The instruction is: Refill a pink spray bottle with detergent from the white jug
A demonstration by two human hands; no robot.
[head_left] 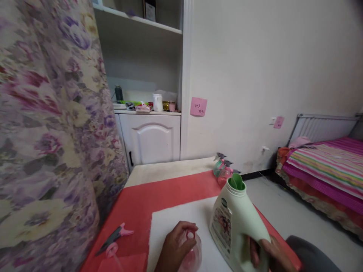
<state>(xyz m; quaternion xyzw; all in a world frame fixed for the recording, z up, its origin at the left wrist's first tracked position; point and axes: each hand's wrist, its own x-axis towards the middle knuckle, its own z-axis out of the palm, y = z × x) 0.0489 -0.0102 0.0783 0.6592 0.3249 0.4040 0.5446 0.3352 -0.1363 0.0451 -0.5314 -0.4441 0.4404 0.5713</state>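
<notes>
My left hand (177, 245) has its fingers around the neck of a clear round bottle (195, 257) with an open pinkish mouth, over the white sheet (163, 226). To the right, my right hand (272, 251) is wrapped through the handle of a large pale green jug (241, 215). The jug has no cap, shows a green spout inside its mouth and carries a picture label. A grey and pink spray head (116, 236) with a pink collar and tube lies on the red cloth at the left.
Spray bottles (225, 173) stand at the table's back right corner. The red cloth (167, 194) covers much of the table. A floral curtain (56, 151) hangs at left; a bed (326, 166) is at right.
</notes>
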